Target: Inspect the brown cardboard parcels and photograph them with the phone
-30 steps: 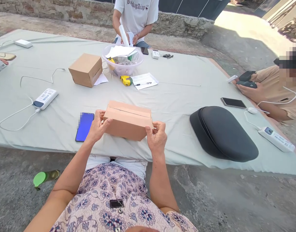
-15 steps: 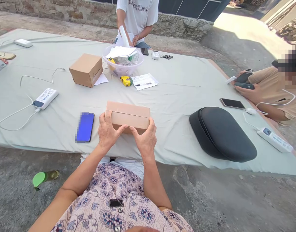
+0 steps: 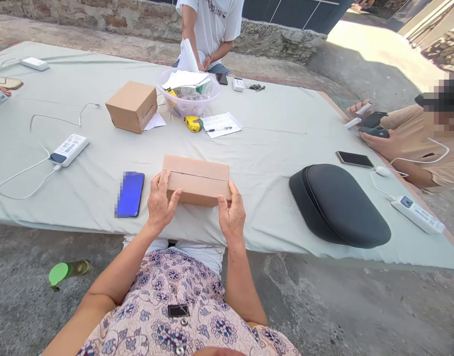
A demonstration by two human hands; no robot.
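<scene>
Daylight is doing all the work here, and most of the scene is sitting in open shade, so the pale green sheet (image 3: pixel 271 148) is reading soft and even. Hard sun is blowing out the pavement (image 3: pixel 378 54) at the far right, nearly white. The black cushion (image 3: pixel 341 205) is picking up a faint sheen along its top edge. The smartphone (image 3: pixel 130 194) screen is glowing flat blue and blurred. The wide lens is bending the sheet's edges and stretching the corners. Focus is holding sharp from the cardboard box (image 3: pixel 197 180) out to the stone wall (image 3: pixel 101 17).
</scene>
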